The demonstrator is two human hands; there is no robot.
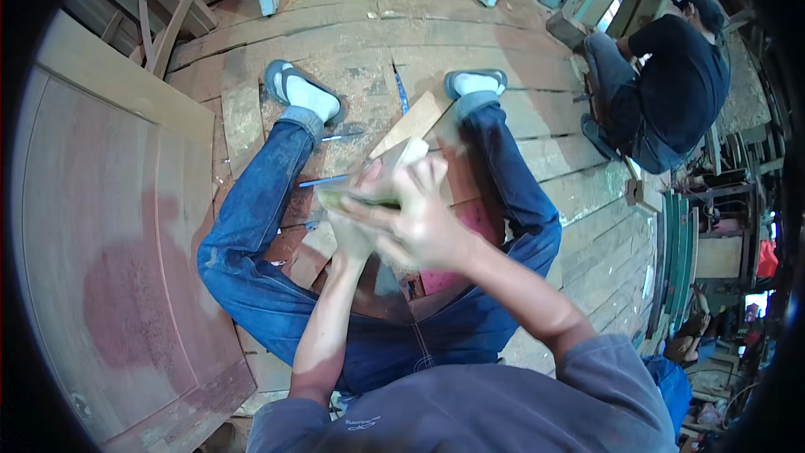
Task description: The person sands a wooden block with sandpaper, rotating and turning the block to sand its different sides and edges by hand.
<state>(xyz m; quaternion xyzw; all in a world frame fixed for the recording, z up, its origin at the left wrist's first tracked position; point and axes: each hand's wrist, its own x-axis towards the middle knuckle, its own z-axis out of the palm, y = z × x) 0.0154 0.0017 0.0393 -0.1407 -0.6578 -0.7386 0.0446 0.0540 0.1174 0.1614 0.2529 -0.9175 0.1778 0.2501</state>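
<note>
Both hands come together between my knees, blurred by motion. My left hand comes up from below, its fingertips curled around a short pale wooden piece. Across and partly over it lies my right hand, with fingers stretched toward the left hand. Between the hands is a thin, dark greenish flat thing; blur hides what it is and how the right hand grips it. Just beyond the hands, a light wooden board rests at a slant near the floor.
Sawdust and shavings cover the plank floor, which has gaps. A panelled wooden door lies close on my left. Under my hands are wood offcuts and a pink sheet. To the right another person sits hunched.
</note>
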